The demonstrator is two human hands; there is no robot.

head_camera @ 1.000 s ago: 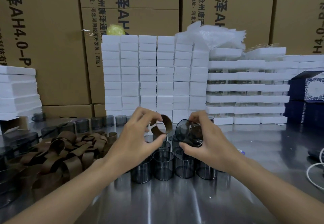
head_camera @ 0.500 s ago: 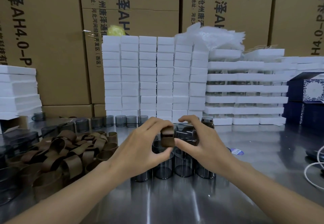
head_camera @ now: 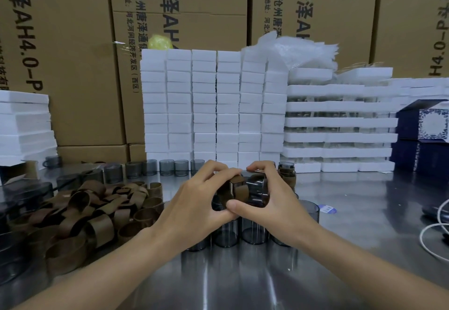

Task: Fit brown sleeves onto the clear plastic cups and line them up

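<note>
- The left hand [head_camera: 194, 202] is pinching a brown sleeve [head_camera: 240, 192] at the left end of a clear cup [head_camera: 257, 188].
- The right hand [head_camera: 274, 202] is curling round that cup, holding it sideways above the steel surface [head_camera: 243, 280].
- Bare cups [head_camera: 226, 234] are standing just beneath the hands.
- Loose sleeves [head_camera: 80, 217] are lying piled at the left.

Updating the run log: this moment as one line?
phase: sleeve fitting | left hand: grips brown sleeve | right hand: grips clear cup | bare cups: standing under hands | loose sleeves: piled left
</note>
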